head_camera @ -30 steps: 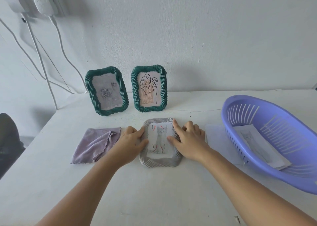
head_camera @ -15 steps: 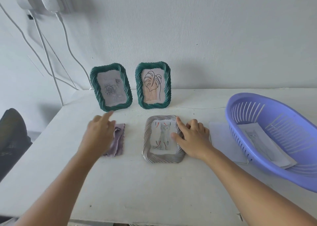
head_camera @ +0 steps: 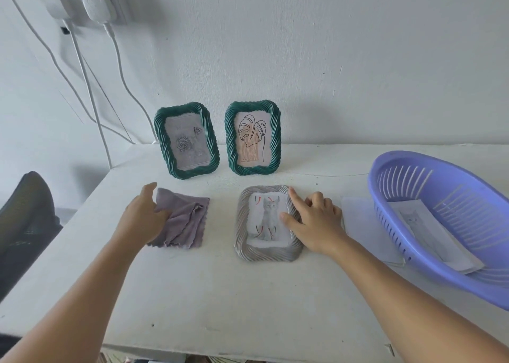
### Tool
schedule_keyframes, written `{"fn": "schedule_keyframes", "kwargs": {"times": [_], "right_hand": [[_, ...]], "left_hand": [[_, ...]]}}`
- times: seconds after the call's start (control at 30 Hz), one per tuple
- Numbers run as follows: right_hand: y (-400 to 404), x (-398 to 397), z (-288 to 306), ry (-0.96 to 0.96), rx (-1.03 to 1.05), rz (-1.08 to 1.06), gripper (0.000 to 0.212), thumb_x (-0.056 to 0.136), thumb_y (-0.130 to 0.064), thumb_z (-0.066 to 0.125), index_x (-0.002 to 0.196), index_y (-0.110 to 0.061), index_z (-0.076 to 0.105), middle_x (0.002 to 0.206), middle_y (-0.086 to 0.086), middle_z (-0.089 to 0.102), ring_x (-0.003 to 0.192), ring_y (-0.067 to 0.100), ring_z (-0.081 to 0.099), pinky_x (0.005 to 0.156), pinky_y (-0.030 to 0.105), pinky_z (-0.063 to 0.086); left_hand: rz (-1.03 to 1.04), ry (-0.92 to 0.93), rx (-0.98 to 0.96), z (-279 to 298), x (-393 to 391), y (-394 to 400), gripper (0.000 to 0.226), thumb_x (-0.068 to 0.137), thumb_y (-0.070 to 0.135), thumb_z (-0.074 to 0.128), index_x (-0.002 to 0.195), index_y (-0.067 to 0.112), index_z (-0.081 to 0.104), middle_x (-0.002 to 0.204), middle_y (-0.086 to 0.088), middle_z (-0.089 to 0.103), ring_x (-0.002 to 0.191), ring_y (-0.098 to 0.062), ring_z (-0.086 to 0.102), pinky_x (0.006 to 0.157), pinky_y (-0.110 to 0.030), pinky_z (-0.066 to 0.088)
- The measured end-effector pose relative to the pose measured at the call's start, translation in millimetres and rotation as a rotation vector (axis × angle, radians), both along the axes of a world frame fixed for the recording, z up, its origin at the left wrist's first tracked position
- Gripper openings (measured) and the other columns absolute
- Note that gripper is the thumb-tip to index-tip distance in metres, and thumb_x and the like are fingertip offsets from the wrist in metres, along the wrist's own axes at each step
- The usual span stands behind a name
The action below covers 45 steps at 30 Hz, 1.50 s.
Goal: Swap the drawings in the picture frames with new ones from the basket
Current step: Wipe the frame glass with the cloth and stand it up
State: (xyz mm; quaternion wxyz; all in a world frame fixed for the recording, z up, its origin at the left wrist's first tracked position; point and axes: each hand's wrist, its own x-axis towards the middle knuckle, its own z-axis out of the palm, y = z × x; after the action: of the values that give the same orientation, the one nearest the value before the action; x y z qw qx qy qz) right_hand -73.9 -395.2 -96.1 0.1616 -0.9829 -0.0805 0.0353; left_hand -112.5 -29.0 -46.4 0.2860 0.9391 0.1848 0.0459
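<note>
Purple cloth [head_camera: 181, 220] partly under left hand [head_camera: 141, 219]

The two upright rectangular picture frames at the back have dark green rope-twist borders: the left green frame [head_camera: 186, 140] shows a grey rose drawing on pale grey paper, and the right green frame [head_camera: 252, 138] shows a black line-drawn leaf over a striped peach-orange panel on white. Just in front of the right green frame, the flat silver-grey twisted-rib frame [head_camera: 267, 222] holds a grey kitten picture with red and black strokes on white. Left of that lies a crumpled mauve-grey cloth [head_camera: 184, 218], and to its right sits a lavender-blue slotted plastic basket [head_camera: 446, 219] holding white sheets with faint grey drawing, all on a white table [head_camera: 248, 302].
</note>
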Motion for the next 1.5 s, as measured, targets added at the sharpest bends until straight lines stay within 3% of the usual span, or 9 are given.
{"fn": "schedule_keyframes", "kwargs": {"times": [0.33,0.47,0.6,0.77,1.03,1.17,1.27,1.37,1.5], "right_hand": [[47,-7,69,-0.125,0.652,0.262,0.062,0.095,-0.05,0.064,0.151,-0.048,0.037,0.127,-0.013,0.053,0.123,0.002,0.044,0.111,0.041,0.037],[69,-4,90,0.097,0.753,0.417,0.087,0.088,-0.051,0.074,0.155,-0.055,0.017,0.149,-0.016,0.048,0.139,-0.004,0.037,0.108,0.024,0.033],[75,-5,91,0.178,0.912,0.416,0.079,0.092,-0.025,0.073,0.155,-0.045,0.03,0.133,-0.005,0.065,0.12,0.009,0.064,0.104,0.04,0.052],[64,-7,89,0.092,1.025,0.269,0.068,0.09,-0.026,0.073,0.148,-0.044,0.043,0.122,-0.009,0.069,0.11,0.009,0.069,0.1,0.043,0.056],[30,-6,68,0.326,0.945,0.098,0.08,0.096,-0.029,0.069,0.157,-0.046,0.02,0.079,-0.005,0.072,0.058,0.007,0.06,0.057,0.025,0.049],[9,-9,62,0.477,0.934,0.055,0.087,0.092,-0.028,0.076,0.157,-0.046,0.02,0.101,0.013,0.075,0.078,0.015,0.066,0.064,0.027,0.049],[-7,-8,63,0.538,0.978,0.017,0.089,0.087,-0.03,0.081,0.156,-0.043,0.027,0.105,-0.003,0.078,0.089,0.008,0.074,0.063,0.019,0.052],[-15,-5,58,0.381,0.822,0.003,0.087,0.087,-0.03,0.079,0.155,-0.042,0.027,0.082,-0.016,0.073,0.062,-0.002,0.063,0.05,0.014,0.045],[-11,3,47,0.144,0.562,-0.024,0.084,0.09,-0.031,0.073,0.158,-0.039,0.025,0.097,-0.013,0.066,0.081,0.001,0.062,0.065,0.016,0.045]], "left_hand": [[-0.431,-0.216,-0.239,64,-3,-39,0.078,0.085,0.02,0.082,0.132,0.067,0.04,0.09,0.002,0.058,0.068,-0.021,0.06,0.057,-0.029,0.051],[-0.563,-0.207,-0.213,80,-3,-60,0.082,0.085,0.017,0.081,0.141,0.06,0.04,0.088,0.002,0.054,0.067,-0.025,0.056,0.063,-0.038,0.053],[-0.594,-0.223,-0.264,80,-4,-70,0.081,0.083,0.027,0.083,0.142,0.059,0.039,0.099,0.018,0.06,0.068,-0.011,0.064,0.061,-0.026,0.057],[-0.537,0.005,-0.48,65,-7,-62,0.057,0.086,0.028,0.081,0.137,0.035,0.055,0.119,0.009,0.072,0.108,-0.014,0.07,0.098,-0.039,0.056],[-0.361,0.031,-0.906,46,-9,-86,0.08,0.088,0.01,0.075,0.151,0.037,0.035,0.103,-0.014,0.076,0.094,-0.028,0.074,0.078,-0.04,0.062],[-0.291,0.096,-1.003,37,-12,-109,0.089,0.087,0.006,0.076,0.156,0.035,0.027,0.101,-0.015,0.076,0.081,-0.022,0.073,0.071,-0.036,0.061],[-0.247,0.172,-1.125,32,-11,-116,0.098,0.073,0.013,0.085,0.153,0.025,0.031,0.106,-0.017,0.076,0.084,-0.026,0.074,0.073,-0.038,0.062],[-0.259,0.196,-0.965,25,-3,-124,0.1,0.074,0.008,0.088,0.155,0.022,0.031,0.107,-0.018,0.075,0.093,-0.029,0.076,0.077,-0.037,0.063],[-0.348,0.155,-0.414,10,13,-134,0.1,0.081,0.018,0.084,0.159,0.029,0.022,0.101,-0.005,0.067,0.091,-0.017,0.068,0.075,-0.027,0.053]]}}
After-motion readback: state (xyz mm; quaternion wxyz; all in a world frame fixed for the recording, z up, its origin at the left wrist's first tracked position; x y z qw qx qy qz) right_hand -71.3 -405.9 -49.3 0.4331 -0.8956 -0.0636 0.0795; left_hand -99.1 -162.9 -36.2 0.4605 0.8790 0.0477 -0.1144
